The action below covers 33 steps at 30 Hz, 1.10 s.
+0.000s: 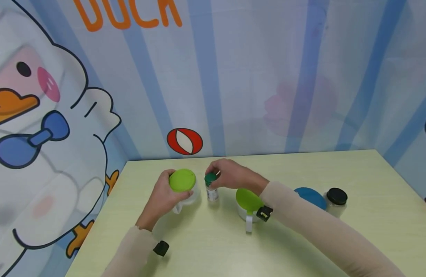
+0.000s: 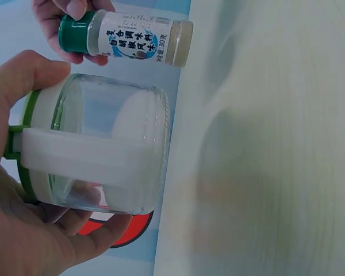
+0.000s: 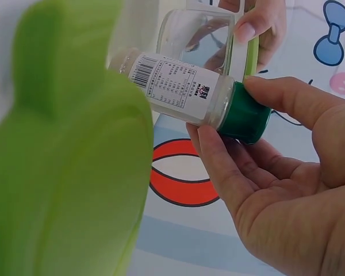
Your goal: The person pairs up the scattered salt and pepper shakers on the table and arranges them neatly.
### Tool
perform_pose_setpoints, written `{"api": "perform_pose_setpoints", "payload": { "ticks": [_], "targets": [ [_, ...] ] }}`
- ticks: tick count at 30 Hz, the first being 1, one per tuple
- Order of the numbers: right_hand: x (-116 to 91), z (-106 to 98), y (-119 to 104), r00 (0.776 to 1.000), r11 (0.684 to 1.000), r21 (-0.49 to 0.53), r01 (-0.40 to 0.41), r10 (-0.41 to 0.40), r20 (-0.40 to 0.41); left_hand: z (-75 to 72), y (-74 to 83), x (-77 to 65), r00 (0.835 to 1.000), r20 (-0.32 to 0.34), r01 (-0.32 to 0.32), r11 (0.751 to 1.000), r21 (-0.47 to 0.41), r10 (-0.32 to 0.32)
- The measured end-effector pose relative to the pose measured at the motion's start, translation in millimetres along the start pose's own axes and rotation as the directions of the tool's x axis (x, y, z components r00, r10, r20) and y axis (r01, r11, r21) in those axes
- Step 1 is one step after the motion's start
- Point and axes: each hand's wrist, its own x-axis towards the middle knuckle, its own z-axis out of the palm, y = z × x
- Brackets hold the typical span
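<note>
My left hand (image 1: 166,194) grips a clear glass seasoning jar (image 2: 112,144) by its upper part, fingers and thumb around the green lid (image 1: 182,181) and white collar. The jar's white handle (image 2: 86,152) faces the left wrist camera. Just to the right, my right hand (image 1: 228,174) pinches a small seasoning shaker (image 3: 175,86) by its dark green cap (image 3: 245,113). Pale powder (image 2: 179,43) lies at the bottom of the shaker, which has a white printed label (image 2: 135,37). Shaker and jar are side by side, both upright, near the back of the table.
A second jar with a raised light green lid (image 1: 248,199) and a white handle stands under my right forearm; that lid fills the left of the right wrist view. Farther right are a blue round lid (image 1: 311,198) and a black-capped jar (image 1: 336,198). A printed curtain (image 1: 247,77) hangs behind the table (image 1: 213,246).
</note>
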Motion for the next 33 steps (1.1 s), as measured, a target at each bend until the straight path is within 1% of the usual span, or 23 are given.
{"api": "perform_pose_setpoints", "payload": {
  "ticks": [7, 15, 21, 28, 33],
  "targets": [
    [-3.7, 2.2, 3.8, 1.000, 1.000, -0.020, -0.006, 0.006, 0.011, 9.4, 3.9, -7.1, 1.000, 0.002, -0.025, 1.000, -0.014, 0.025],
    [-8.4, 3.4, 7.0, 0.999, 0.999, -0.033, -0.014, 0.015, 0.034, 16.1, 8.6, -15.2, 0.998, -0.012, -0.064, 0.998, -0.021, 0.064],
    [-11.9, 4.7, 14.1, 0.999, 0.999, -0.022, -0.024, 0.025, 0.037, 23.2, 9.4, -18.8, 0.999, -0.004, -0.054, 0.998, -0.024, 0.054],
    [-16.8, 4.5, 18.6, 0.999, 1.000, -0.029, 0.005, -0.004, 0.046, 31.6, 8.7, -22.0, 0.999, -0.001, -0.045, 0.999, -0.024, 0.045],
    [-17.4, 5.7, 18.6, 0.999, 0.999, -0.045, -0.013, 0.016, 0.049, 36.6, 10.7, -25.3, 0.999, 0.008, -0.041, 0.999, -0.029, 0.042]
  ]
}}
